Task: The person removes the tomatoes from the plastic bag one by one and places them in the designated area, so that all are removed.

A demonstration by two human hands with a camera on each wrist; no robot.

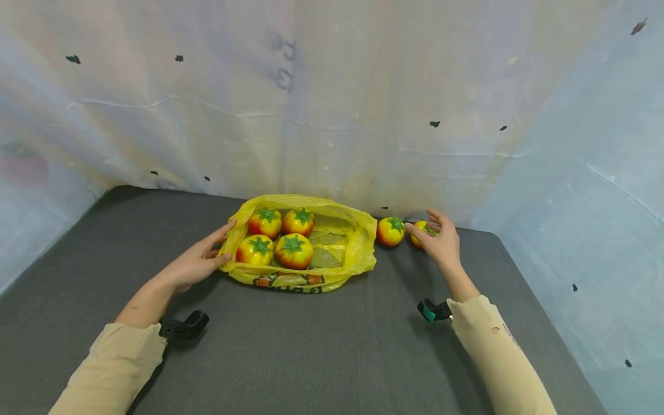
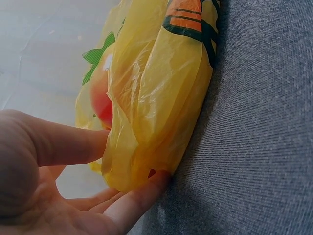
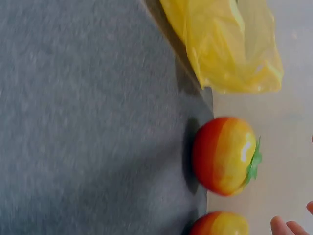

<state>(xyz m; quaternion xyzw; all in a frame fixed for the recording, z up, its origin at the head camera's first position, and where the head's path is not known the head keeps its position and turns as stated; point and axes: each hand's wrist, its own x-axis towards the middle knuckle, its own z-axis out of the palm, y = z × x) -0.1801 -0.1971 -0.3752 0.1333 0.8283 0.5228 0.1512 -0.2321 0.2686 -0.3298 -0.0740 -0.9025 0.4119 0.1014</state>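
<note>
Right hand (image 1: 442, 243): fingers apart, nothing held, at the far-right tomato (image 3: 219, 225). Left hand (image 1: 193, 266): thumb and fingers apart, touching the left end of the yellow plastic bag (image 1: 367, 245). Four tomatoes (image 1: 294, 252) inside; second loose tomato (image 1: 391, 231) just beside it. Probably mid-bagging, pick-up step; next move likely needs right fingers closed round the far-right tomato.
</note>
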